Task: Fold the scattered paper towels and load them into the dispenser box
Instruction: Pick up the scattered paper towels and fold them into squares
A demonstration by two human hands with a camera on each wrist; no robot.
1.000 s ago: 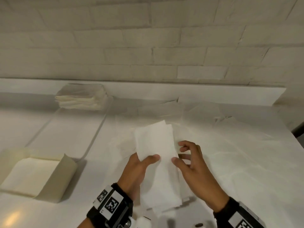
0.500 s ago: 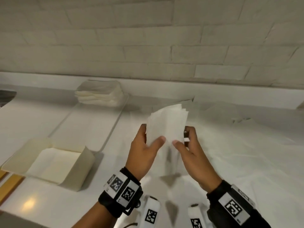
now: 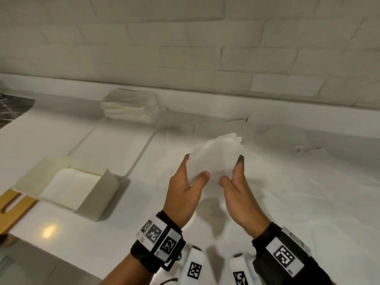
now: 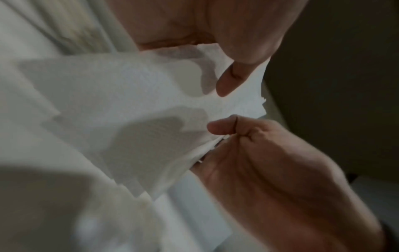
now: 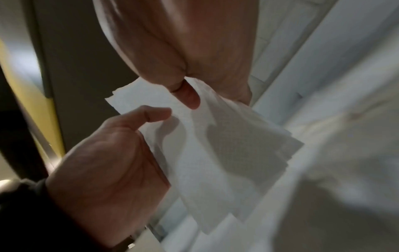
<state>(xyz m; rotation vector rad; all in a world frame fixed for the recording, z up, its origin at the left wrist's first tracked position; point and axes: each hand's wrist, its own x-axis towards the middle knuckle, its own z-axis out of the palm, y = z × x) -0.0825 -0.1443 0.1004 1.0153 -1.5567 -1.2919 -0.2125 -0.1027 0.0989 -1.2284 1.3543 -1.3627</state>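
A small stack of folded white paper towels [image 3: 216, 159] is held in the air above the counter, between both hands. My left hand [image 3: 195, 166] pinches its left edge, thumb in front and fingers behind. My right hand [image 3: 231, 169] pinches the right edge the same way. In the left wrist view the folded towels [image 4: 129, 110] fan out past both thumbs; the right wrist view shows the folded towels [image 5: 215, 145] with layered edges. The cream dispenser box [image 3: 96, 194] stands open at the left with white towels lying inside.
A stack of folded towels [image 3: 131, 108] sits at the back of a white tray [image 3: 115, 149]. Loose unfolded towels [image 3: 277, 136] lie across the right side of the counter. A yellow wooden board [image 3: 12, 208] pokes out at the counter's left edge.
Both hands have lifted the folded towels off the counter and raised them. The stack now looks shorter and more bunched between the thumbs. The view has swung left, showing more of the box.
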